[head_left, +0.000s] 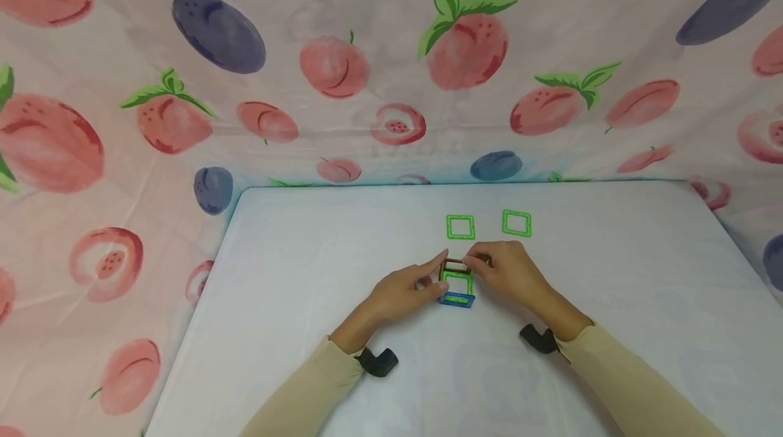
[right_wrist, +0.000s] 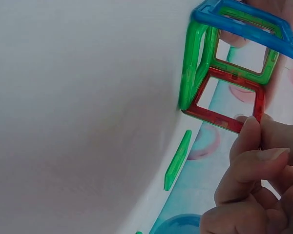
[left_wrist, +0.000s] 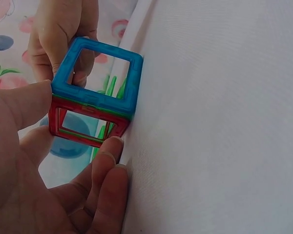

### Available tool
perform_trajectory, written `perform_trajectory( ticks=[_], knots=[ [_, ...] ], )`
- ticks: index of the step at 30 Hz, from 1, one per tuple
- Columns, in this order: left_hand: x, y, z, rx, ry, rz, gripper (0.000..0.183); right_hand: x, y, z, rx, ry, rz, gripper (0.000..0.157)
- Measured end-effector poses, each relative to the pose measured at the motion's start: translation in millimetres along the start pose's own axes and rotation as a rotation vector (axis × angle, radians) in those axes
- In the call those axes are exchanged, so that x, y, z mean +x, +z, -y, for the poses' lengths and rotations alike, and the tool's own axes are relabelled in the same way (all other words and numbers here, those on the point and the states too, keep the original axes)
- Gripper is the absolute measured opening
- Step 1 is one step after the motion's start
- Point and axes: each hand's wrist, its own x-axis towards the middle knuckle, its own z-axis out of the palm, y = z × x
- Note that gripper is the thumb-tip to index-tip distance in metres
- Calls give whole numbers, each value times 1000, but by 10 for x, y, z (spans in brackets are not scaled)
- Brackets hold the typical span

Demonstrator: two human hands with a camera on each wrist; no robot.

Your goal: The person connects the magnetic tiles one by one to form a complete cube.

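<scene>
Square see-through magnetic tiles form a small box-like structure on the white table. Its blue tile is on the near side, a green tile stands along one side, and a red tile is at the far side. My left hand holds the structure from the left, its thumb by the blue tile's corner and its fingers along another red tile. From the right, my right hand pinches the far red tile's edge between thumb and fingers. Fingers partly hide the joints.
Two loose green square tiles lie flat beyond the hands, the left green tile and the right green tile. The white table ends at a fruit-patterned cloth behind and on the left. Black bands circle both wrists.
</scene>
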Motion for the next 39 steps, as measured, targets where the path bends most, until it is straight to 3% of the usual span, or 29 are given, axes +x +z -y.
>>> perform_trajectory(
  ticks=[10,15,20,26,31,39],
  knots=[
    [-5,-4,-29,18,-11,7,60,-4,-9,-11,31,25,22,11],
    [-4,4,-14,8,-25,4,60,6,-64,-133,43,142,28,27],
    [-11,-6,-25,4,-22,5,61,62,-224,-320,-47,215,-10,36],
    [0,6,-1,-1,-11,5,61,95,-332,-581,-143,339,74,49],
    [-2,6,-1,6,-9,4,61,106,-370,-679,-134,345,118,45],
    [-3,3,-6,3,-14,0,60,130,-385,-735,-137,334,107,39]
  ],
)
